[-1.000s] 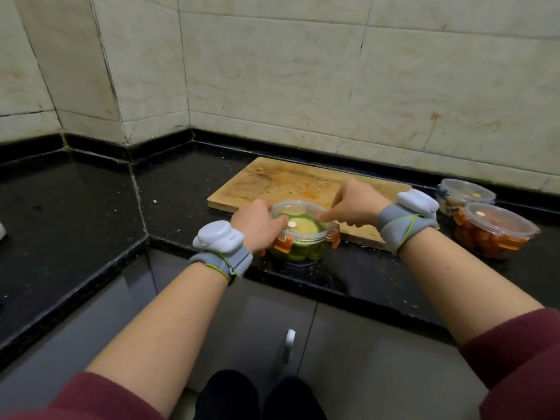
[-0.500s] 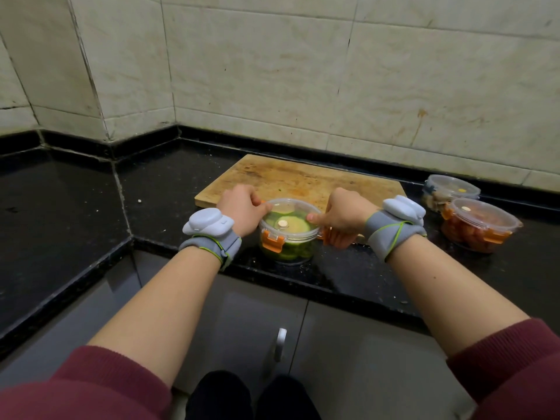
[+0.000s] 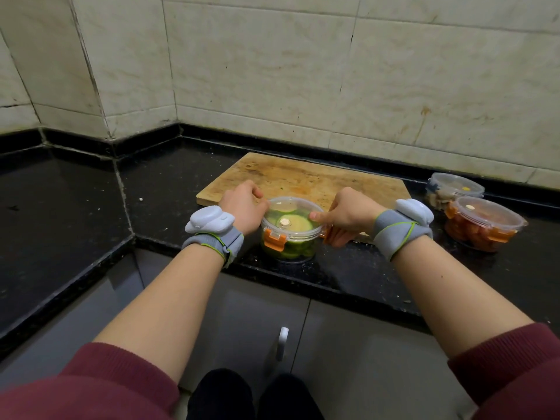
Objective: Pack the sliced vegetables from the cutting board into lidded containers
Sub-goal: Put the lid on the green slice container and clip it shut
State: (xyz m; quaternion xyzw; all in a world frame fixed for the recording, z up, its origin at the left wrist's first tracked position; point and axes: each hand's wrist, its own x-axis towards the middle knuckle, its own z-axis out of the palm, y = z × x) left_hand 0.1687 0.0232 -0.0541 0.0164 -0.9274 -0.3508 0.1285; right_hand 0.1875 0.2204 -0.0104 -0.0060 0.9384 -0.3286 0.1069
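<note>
Pale marbled wall tiles (image 3: 272, 80) above black countertop (image 3: 60, 213), grey cabinet doors (image 3: 242, 322) below.

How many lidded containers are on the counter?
3. The green container is gripped by the left hand and right hand, before the board; the red container stands far right; the blue-clipped container is just behind it. None looks hidden.
</note>
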